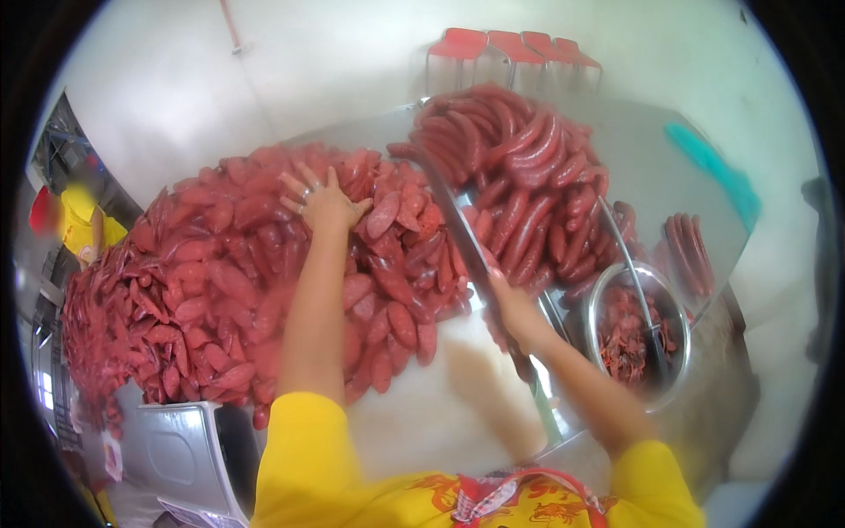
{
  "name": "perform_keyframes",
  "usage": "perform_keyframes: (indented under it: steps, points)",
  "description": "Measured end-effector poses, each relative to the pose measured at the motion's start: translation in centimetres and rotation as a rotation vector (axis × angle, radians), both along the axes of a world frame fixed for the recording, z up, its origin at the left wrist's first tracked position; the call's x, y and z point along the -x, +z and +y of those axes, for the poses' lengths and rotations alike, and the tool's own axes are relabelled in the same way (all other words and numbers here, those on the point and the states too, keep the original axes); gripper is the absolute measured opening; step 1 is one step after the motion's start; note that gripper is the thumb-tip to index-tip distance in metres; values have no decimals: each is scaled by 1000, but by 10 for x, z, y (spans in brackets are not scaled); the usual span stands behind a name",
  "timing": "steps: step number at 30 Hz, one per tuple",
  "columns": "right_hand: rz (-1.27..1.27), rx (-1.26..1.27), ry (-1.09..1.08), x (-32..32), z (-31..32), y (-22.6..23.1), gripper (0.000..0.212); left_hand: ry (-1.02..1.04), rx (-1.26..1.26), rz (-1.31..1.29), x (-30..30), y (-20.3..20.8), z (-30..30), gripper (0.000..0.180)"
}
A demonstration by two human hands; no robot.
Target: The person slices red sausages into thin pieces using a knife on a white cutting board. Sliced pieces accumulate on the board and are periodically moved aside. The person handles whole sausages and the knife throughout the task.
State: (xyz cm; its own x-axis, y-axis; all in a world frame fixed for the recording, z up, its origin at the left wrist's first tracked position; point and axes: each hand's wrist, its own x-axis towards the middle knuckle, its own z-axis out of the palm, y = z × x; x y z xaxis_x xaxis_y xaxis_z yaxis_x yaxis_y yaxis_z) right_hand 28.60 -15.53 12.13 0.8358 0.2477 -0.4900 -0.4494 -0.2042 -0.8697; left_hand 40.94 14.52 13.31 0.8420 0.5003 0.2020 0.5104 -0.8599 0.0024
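**Left hand on the slices, knife angled between the two heaps**

Nearest the camera are the yellow sleeves [304,458] and the pale cutting board [458,396]. The knife [462,233] lies with its long axis running from the right hand [515,308] up and leftward, its blade between the heap of cut sausage slices [211,290] and the pile of whole sausages [519,185]. The right hand's fingers are wrapped tight round the handle. The left hand [321,202] rests flat on the slices, fingers spread, rings showing. The whole sausages lie beyond the blade, nearer the right hand. Further right stands a metal bowl [598,299] of scraps; red chairs [502,48] stand behind.
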Motion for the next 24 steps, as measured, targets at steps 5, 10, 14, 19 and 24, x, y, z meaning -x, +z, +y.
perform_keyframes:
  steps: [5, 10, 14, 19, 24]
  points:
    - [9, 70, -71, 60, -76, -7, 74, -26, -55, 165, -35, 15, -13, 91]
    - [143, 85, -141, 107, -125, -6, 78, -197, -95, 469, -100, 50, -25, 65]
    - [219, -90, -152, 119, -139, -28, 78, -315, 250, -89, -186, 6, -50, 32]
    - [296, -214, -122, 111, -136, -47, 76, -231, 449, -203, -243, -106, -126, 28]
    - [341, -225, -312, 98, -131, -45, 64, -187, 452, 47, -276, -135, -147, 35]
